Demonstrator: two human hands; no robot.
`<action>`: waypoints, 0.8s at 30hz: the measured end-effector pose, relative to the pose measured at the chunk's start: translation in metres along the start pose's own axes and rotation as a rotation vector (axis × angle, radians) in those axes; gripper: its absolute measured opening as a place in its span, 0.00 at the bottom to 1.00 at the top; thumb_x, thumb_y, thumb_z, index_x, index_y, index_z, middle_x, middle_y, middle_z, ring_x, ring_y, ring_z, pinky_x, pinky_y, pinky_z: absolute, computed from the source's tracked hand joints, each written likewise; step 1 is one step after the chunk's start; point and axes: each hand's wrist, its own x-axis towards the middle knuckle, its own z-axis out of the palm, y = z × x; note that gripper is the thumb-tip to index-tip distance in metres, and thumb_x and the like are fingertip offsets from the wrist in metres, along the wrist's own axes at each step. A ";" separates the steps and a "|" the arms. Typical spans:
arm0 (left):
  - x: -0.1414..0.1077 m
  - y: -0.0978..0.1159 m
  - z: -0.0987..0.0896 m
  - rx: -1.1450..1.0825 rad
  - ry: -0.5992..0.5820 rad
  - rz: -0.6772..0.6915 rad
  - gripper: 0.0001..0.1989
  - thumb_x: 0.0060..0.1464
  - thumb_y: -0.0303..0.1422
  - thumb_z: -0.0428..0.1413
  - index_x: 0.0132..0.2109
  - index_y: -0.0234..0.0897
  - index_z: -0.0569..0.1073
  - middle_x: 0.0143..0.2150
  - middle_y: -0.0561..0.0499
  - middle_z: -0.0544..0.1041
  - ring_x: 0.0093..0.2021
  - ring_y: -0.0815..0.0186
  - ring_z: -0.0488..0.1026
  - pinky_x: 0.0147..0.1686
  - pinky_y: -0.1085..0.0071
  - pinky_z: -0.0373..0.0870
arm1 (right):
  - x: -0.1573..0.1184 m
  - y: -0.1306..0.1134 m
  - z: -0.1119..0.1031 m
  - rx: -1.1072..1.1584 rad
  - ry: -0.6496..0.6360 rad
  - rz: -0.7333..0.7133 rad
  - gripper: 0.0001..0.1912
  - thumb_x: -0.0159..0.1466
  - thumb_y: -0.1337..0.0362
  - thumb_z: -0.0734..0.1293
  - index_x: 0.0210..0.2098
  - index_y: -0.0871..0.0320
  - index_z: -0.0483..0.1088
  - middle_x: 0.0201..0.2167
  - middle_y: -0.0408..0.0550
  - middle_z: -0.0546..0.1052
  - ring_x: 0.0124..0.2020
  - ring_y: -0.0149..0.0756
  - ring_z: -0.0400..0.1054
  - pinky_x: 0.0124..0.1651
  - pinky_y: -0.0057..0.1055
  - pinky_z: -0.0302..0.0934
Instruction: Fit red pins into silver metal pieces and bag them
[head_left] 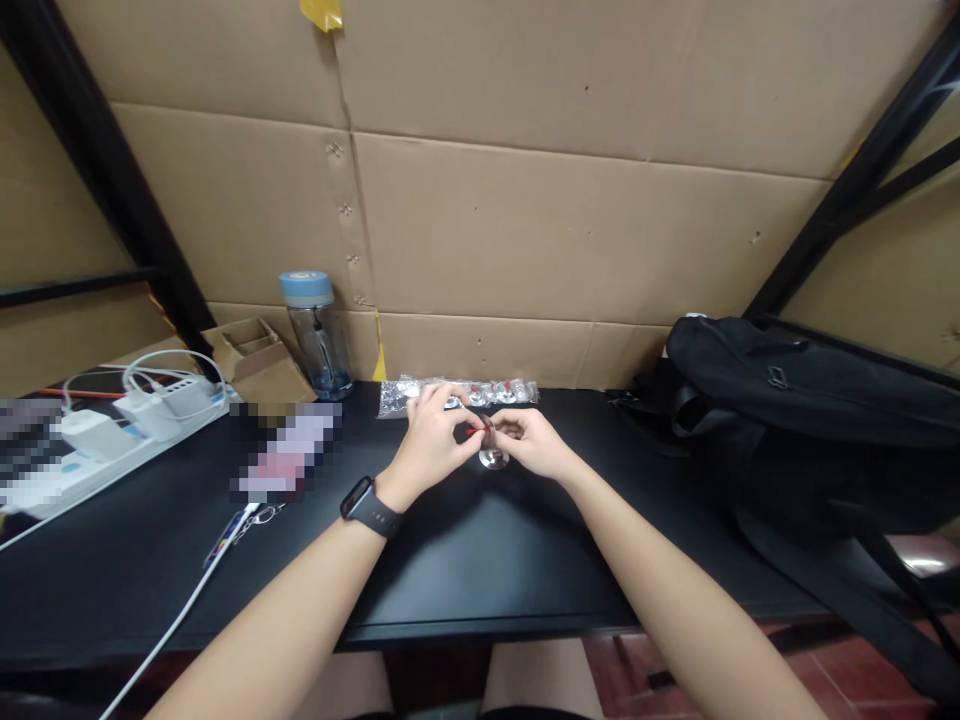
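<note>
Over the middle of the black table, my left hand (439, 432) and my right hand (531, 440) meet at a small shiny metal piece with a round silver disc (493, 460) at its lower end. A thin red part (474, 431) shows at my left thumb and forefinger, which are pinched together. My right thumb and fingers close on the upper part of the metal piece from the other side. Fingers cover much of it, so its exact kind is unclear. Just behind my hands lies a row of clear plastic packets (504, 392) with similar silver and red pieces inside.
At the left stand a blue-lidded bottle (319, 345), an open cardboard box (259, 362) and a white power strip (112, 450) with cables. A blurred object (289, 455) with a white cable lies nearer. A black backpack (817, 430) fills the right side. Cardboard (510, 230) walls the back.
</note>
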 end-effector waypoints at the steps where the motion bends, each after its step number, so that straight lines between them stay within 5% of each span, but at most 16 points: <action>1: 0.000 0.000 -0.001 -0.021 -0.008 -0.017 0.03 0.56 0.34 0.60 0.35 0.43 0.78 0.49 0.50 0.74 0.56 0.55 0.67 0.54 0.56 0.57 | 0.000 0.000 -0.001 -0.066 0.001 -0.009 0.09 0.64 0.60 0.68 0.38 0.60 0.76 0.28 0.46 0.79 0.27 0.33 0.73 0.31 0.28 0.66; 10: -0.005 -0.005 0.013 -0.072 -0.350 -0.057 0.07 0.57 0.38 0.57 0.40 0.44 0.78 0.45 0.52 0.79 0.51 0.57 0.71 0.50 0.59 0.59 | 0.000 -0.007 -0.009 -0.480 0.083 -0.295 0.04 0.59 0.71 0.69 0.30 0.57 0.76 0.39 0.47 0.74 0.40 0.35 0.69 0.43 0.30 0.63; 15: -0.006 -0.011 0.019 -0.044 -0.323 -0.059 0.08 0.57 0.40 0.58 0.35 0.45 0.81 0.47 0.51 0.77 0.52 0.56 0.68 0.50 0.58 0.58 | 0.000 -0.005 -0.011 -0.502 0.057 -0.240 0.04 0.61 0.70 0.68 0.31 0.57 0.76 0.39 0.47 0.73 0.39 0.35 0.69 0.44 0.31 0.63; 21: -0.005 -0.020 0.014 0.059 -0.294 -0.075 0.07 0.57 0.37 0.58 0.34 0.45 0.81 0.39 0.50 0.77 0.48 0.56 0.69 0.51 0.57 0.57 | -0.004 0.005 -0.016 -0.585 -0.163 -0.103 0.13 0.55 0.68 0.75 0.41 0.55 0.78 0.33 0.44 0.75 0.33 0.33 0.68 0.37 0.27 0.61; 24: -0.006 -0.020 0.011 0.076 -0.313 -0.061 0.08 0.60 0.34 0.55 0.36 0.43 0.80 0.36 0.50 0.79 0.45 0.57 0.71 0.51 0.56 0.55 | -0.003 0.011 -0.016 -0.598 -0.169 -0.076 0.08 0.58 0.70 0.71 0.37 0.56 0.79 0.30 0.44 0.76 0.30 0.31 0.69 0.35 0.26 0.60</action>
